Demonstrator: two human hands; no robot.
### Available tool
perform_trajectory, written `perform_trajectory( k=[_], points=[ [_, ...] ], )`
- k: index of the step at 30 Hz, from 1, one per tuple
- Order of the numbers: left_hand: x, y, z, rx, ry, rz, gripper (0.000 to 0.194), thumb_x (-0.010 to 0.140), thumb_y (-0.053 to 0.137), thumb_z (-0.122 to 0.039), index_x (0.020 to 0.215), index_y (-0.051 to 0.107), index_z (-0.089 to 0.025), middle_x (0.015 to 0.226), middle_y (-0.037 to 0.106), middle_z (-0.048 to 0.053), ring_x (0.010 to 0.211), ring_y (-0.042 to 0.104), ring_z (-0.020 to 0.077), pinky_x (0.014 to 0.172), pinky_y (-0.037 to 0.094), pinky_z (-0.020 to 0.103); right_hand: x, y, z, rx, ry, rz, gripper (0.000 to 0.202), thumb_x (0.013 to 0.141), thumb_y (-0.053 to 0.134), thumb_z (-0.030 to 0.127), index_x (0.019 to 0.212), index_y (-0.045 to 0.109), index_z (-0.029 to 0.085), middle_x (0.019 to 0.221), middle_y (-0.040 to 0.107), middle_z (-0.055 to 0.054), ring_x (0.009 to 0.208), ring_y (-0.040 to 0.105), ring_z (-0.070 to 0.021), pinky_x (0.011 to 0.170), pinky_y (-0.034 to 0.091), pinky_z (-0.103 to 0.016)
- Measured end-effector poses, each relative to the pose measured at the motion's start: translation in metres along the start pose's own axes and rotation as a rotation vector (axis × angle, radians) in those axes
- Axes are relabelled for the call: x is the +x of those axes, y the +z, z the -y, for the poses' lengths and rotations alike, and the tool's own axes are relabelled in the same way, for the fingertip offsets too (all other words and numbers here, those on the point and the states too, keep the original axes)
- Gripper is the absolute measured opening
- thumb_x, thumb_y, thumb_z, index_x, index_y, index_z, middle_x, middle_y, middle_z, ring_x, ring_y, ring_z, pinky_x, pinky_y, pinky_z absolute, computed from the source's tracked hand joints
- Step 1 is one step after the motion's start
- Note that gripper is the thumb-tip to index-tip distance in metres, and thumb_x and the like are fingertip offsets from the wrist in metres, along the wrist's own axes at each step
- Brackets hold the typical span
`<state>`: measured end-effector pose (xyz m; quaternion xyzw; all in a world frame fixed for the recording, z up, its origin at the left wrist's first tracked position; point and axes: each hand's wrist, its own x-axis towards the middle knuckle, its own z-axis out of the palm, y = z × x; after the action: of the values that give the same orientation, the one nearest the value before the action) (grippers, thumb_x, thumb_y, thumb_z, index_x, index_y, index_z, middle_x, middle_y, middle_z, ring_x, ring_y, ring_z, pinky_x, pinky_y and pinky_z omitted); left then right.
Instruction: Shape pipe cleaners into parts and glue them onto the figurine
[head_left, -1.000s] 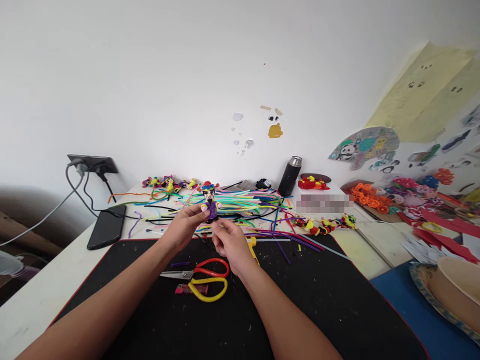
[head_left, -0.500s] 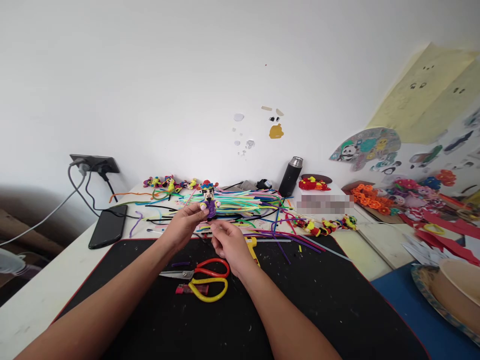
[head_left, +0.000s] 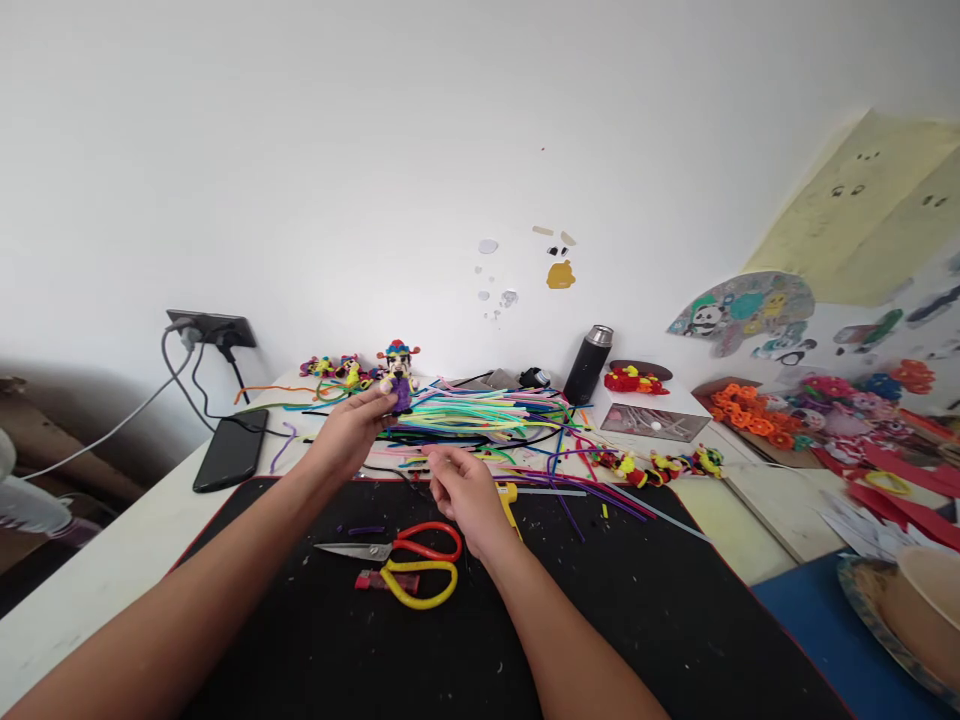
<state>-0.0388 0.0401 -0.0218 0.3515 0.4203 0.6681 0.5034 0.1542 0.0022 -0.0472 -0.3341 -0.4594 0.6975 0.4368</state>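
Observation:
My left hand (head_left: pixel 352 425) pinches a small pipe-cleaner figurine (head_left: pixel 401 393) by its side and holds it upright above the far part of the desk. The doll has a purple body, a dark beard and a red and blue hat. Lower and to the right, my right hand (head_left: pixel 466 497) is apart from the doll, thumb and fingers curled together; whether anything is between them is hidden. Scissors (head_left: pixel 420 545) with one red and one yellow handle lie on the black mat (head_left: pixel 360 660) below the hands. A yellow glue gun (head_left: pixel 510 497) sits partly behind my right hand.
Bundled colourful pipe cleaners (head_left: pixel 480 410) spread along the back. More figurines lie at back left and right. A black phone (head_left: pixel 231 450) is at left, a black flask (head_left: pixel 589 365) stands by the wall, and a red lighter (head_left: pixel 367 580) lies under the scissors. A person's leg shows far left.
My left hand has carried the figurine up and to the left, away from my right hand. The right hand stays nearly in place. The view has shifted slightly.

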Motion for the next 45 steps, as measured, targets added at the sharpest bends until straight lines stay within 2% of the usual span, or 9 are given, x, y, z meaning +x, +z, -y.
perform_trajectory(
  k=[5,13,16,19,24,28,33,38,45],
  points=[
    [-0.002,-0.023,-0.014,0.043,-0.061,-0.058,0.019,0.064,0.091,-0.023,0.073,0.077,-0.013,0.082,0.076,0.008,0.076,0.068,0.0183,0.067,0.053,0.028,0.003,-0.002,-0.003,-0.019,-0.015,-0.016,0.053,0.076,0.078,0.057,0.107,0.073,0.014,0.051,0.050,0.007,0.043,0.028,-0.0071,0.041,0.015,-0.023],
    [-0.055,-0.092,-0.014,0.214,-0.301,-0.130,0.029,0.061,0.096,-0.023,0.082,0.079,-0.013,0.085,0.078,0.010,0.068,0.069,0.0162,0.061,0.054,0.023,-0.002,0.000,0.002,-0.089,-0.012,0.004,0.051,0.080,0.075,0.055,0.109,0.074,0.014,0.053,0.049,0.007,0.045,0.030,-0.0082,0.042,0.017,-0.023],
    [-0.069,-0.116,-0.014,0.254,-0.342,-0.188,0.037,0.057,0.099,-0.023,0.085,0.076,-0.016,0.083,0.078,0.007,0.065,0.069,0.0158,0.059,0.054,0.022,-0.003,0.001,0.000,-0.134,0.000,0.018,0.051,0.082,0.072,0.056,0.110,0.072,0.014,0.054,0.049,0.007,0.045,0.032,-0.0083,0.042,0.017,-0.024],
    [-0.076,-0.131,-0.015,0.370,-0.339,-0.220,0.042,0.055,0.100,-0.029,0.083,0.071,-0.017,0.078,0.078,0.007,0.061,0.068,0.0171,0.054,0.051,0.023,-0.003,0.001,-0.004,-0.172,-0.001,0.034,0.050,0.083,0.071,0.057,0.109,0.071,0.014,0.054,0.050,0.006,0.044,0.032,-0.0084,0.043,0.017,-0.024],
    [-0.078,-0.138,-0.019,0.670,-0.292,-0.162,0.047,0.052,0.097,-0.046,0.078,0.067,-0.020,0.051,0.066,0.000,0.046,0.054,0.0158,0.044,0.030,0.023,-0.001,-0.001,-0.009,-0.230,-0.009,0.044,0.053,0.084,0.071,0.057,0.114,0.071,0.014,0.053,0.047,0.007,0.044,0.031,-0.0093,0.043,0.020,-0.025],
    [-0.077,-0.137,-0.026,0.814,-0.328,-0.102,0.054,0.049,0.093,-0.053,0.080,0.063,-0.022,0.049,0.064,-0.002,0.046,0.052,0.0165,0.044,0.027,0.024,0.000,-0.003,-0.013,-0.329,-0.043,0.061,0.052,0.088,0.066,0.057,0.118,0.072,0.014,0.054,0.048,0.006,0.046,0.035,-0.0114,0.045,0.026,-0.026],
    [-0.076,-0.133,-0.035,0.889,-0.393,-0.003,0.056,0.052,0.089,-0.056,0.086,0.058,-0.022,0.059,0.068,-0.004,0.051,0.058,0.0170,0.046,0.040,0.025,-0.002,-0.003,-0.015,-0.473,-0.090,0.088,0.047,0.094,0.061,0.054,0.118,0.071,0.016,0.058,0.053,0.004,0.054,0.048,-0.0151,0.052,0.036,-0.027],
    [-0.075,-0.134,-0.036,0.843,-0.450,0.023,0.059,0.051,0.091,-0.054,0.087,0.058,-0.021,0.070,0.072,0.000,0.063,0.068,0.0195,0.059,0.058,0.031,-0.006,-0.001,-0.014,-0.594,-0.082,0.116,0.039,0.097,0.058,0.048,0.118,0.072,0.018,0.062,0.056,0.002,0.057,0.052,-0.0161,0.057,0.039,-0.028],
    [-0.078,-0.140,-0.028,0.698,-0.276,-0.035,0.055,0.054,0.093,-0.053,0.083,0.059,-0.021,0.075,0.070,-0.001,0.074,0.070,0.0205,0.068,0.063,0.034,-0.007,-0.003,-0.017,-0.793,-0.095,0.133,0.036,0.098,0.056,0.045,0.122,0.073,0.023,0.066,0.060,0.001,0.064,0.057,-0.0186,0.061,0.042,-0.029]
  ],
)
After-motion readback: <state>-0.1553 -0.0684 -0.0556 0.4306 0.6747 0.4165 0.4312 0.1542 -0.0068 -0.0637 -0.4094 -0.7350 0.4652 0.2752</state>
